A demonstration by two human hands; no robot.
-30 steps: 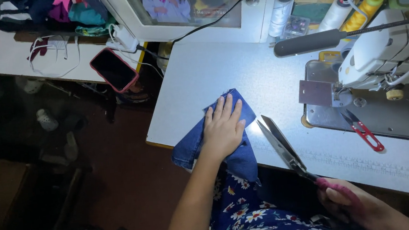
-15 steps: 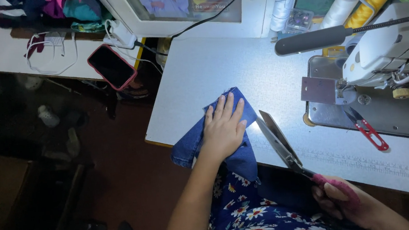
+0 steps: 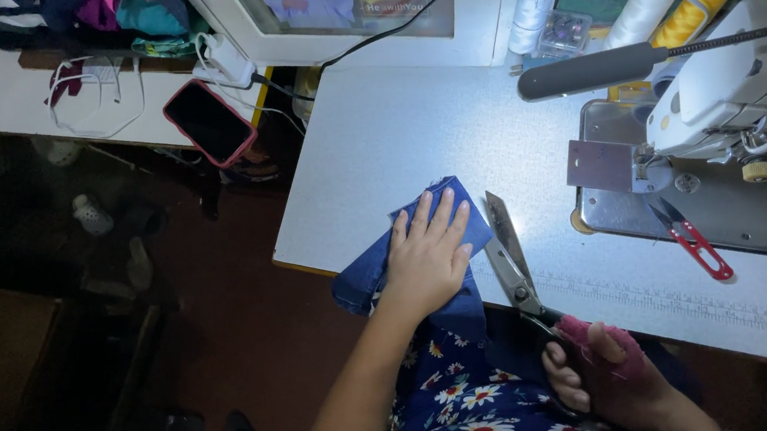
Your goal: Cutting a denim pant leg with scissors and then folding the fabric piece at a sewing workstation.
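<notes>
My left hand (image 3: 430, 258) lies flat, fingers spread, on a folded piece of blue denim (image 3: 379, 263) at the front edge of the white sewing table (image 3: 414, 138). The cloth hangs partly over the table's edge. My right hand (image 3: 595, 368) grips the pink handles of large scissors (image 3: 511, 255). Their metal blades rest on the table just right of the denim, pointing away from me, nearly closed.
A white sewing machine (image 3: 737, 88) with its metal plate stands at the right, small red snips (image 3: 690, 237) on the plate. Thread cones (image 3: 663, 6) stand at the back. A phone in a pink case (image 3: 209, 122) and cables lie on the left counter. The floor below is dark.
My right hand with the scissors has drawn slightly nearer the denim. My left hand stays pressed on the cloth.
</notes>
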